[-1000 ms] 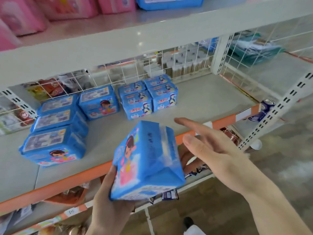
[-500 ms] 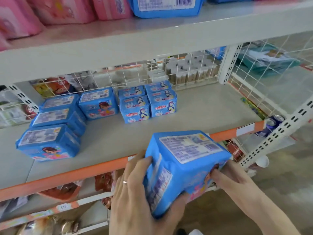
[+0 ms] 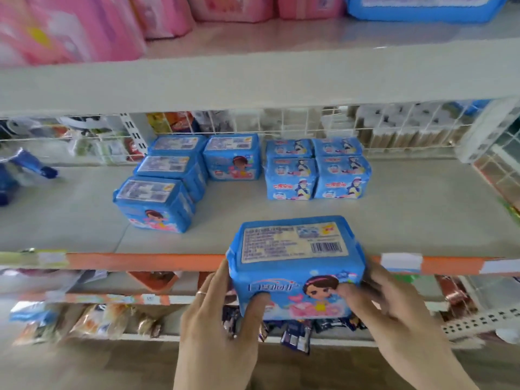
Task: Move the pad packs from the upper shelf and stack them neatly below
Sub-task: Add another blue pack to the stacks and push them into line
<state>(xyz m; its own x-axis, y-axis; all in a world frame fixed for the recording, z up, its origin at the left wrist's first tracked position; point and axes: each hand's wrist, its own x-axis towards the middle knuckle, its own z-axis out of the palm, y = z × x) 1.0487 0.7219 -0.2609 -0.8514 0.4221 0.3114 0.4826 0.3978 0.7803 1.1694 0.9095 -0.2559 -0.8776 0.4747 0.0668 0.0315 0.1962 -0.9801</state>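
Note:
A blue pad pack (image 3: 295, 263) with a cartoon girl on its front and a label on top sits level at the orange front edge of the middle shelf (image 3: 422, 220). My left hand (image 3: 222, 319) grips its left side and my right hand (image 3: 385, 311) grips its right side, thumbs on the front face. Further back on the shelf stand several same-style blue packs (image 3: 157, 204) in a row at the left, one more (image 3: 232, 157) behind, and smaller blue packs (image 3: 316, 170) in a block. The upper shelf (image 3: 253, 77) carries pink packs (image 3: 70, 26) and a blue pack (image 3: 422, 7).
A white wire grid (image 3: 309, 128) backs the middle shelf, with a white upright (image 3: 486, 128) at the right. A blue item (image 3: 25, 167) lies at the far left. Snack packets (image 3: 98, 319) fill the lower shelf below the orange rail.
The pack went from tilted in my left hand alone to level, held by both hands, and it has moved forward to the shelf's front edge. The view shifted right.

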